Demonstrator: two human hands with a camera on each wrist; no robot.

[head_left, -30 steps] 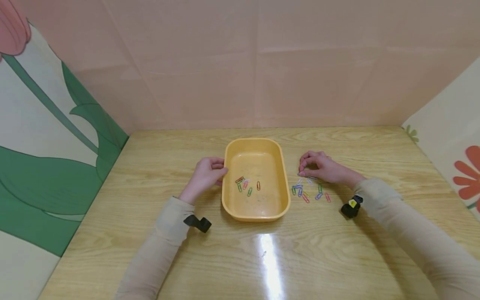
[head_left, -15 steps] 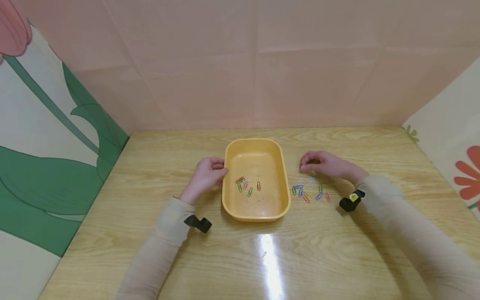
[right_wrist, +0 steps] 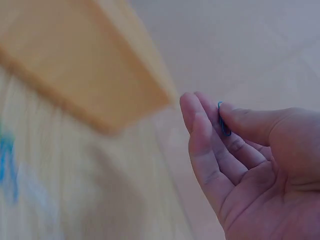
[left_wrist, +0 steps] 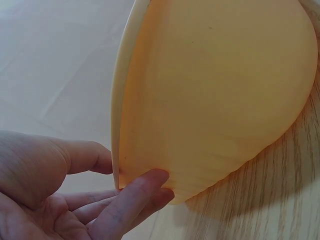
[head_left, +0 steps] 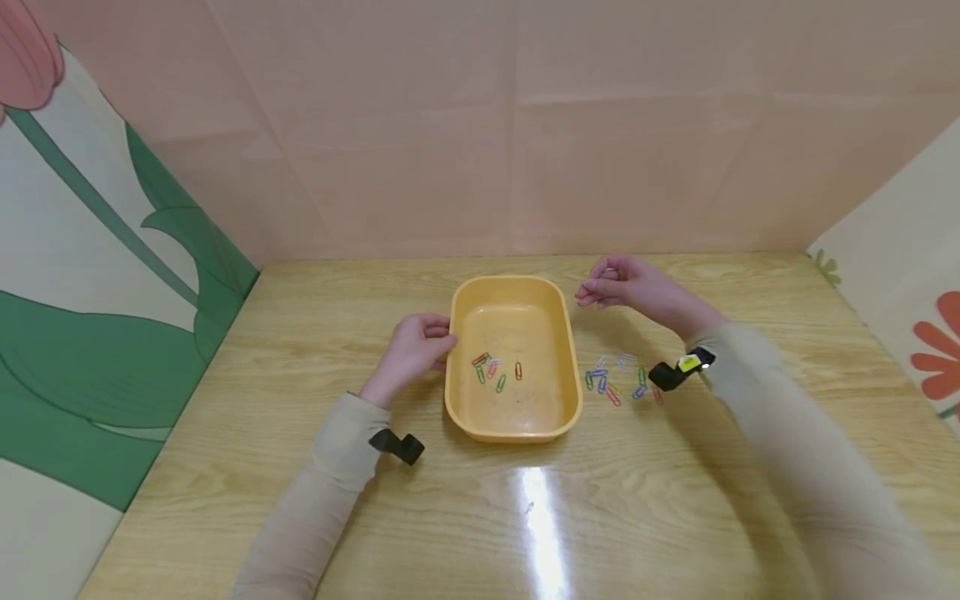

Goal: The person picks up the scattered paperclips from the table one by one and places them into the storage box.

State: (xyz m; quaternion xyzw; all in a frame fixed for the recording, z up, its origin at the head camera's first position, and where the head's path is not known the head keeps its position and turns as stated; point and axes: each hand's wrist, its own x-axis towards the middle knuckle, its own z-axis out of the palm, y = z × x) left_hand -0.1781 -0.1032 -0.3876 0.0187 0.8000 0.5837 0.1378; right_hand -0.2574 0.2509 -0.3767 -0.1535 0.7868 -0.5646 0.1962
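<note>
Paper clip (right_wrist: 224,119), bluish: pinched between the thumb and fingers of the right hand (head_left: 633,287), raised above the surface just beyond the tray's right rim, near its far right corner. Not yet over the tray.

Tray (head_left: 517,417), yellow, taken as landmark: its left rim is gripped by the left hand (head_left: 405,350), thumb over the edge, fingers against the outer wall. Flat on its base, by the look of it.

Inside the tray, left of and around its middle: a few coloured clips (head_left: 517,372), reds and greens mostly. Right of the tray, near its wall: a scattered group of loose clips (head_left: 602,384), blue, green, pink and pale; exact count not made out.

Under the tray: wood-grain counter (head_left: 450,533). Behind the tray: pink sheet (head_left: 510,167).

Step in hand, as judged: one clip lifted and held between the loose group and the tray. A next move over the tray would call for the rim to be cleared, the pinch kept until the base is beneath, the tray steadied meanwhile.
</note>
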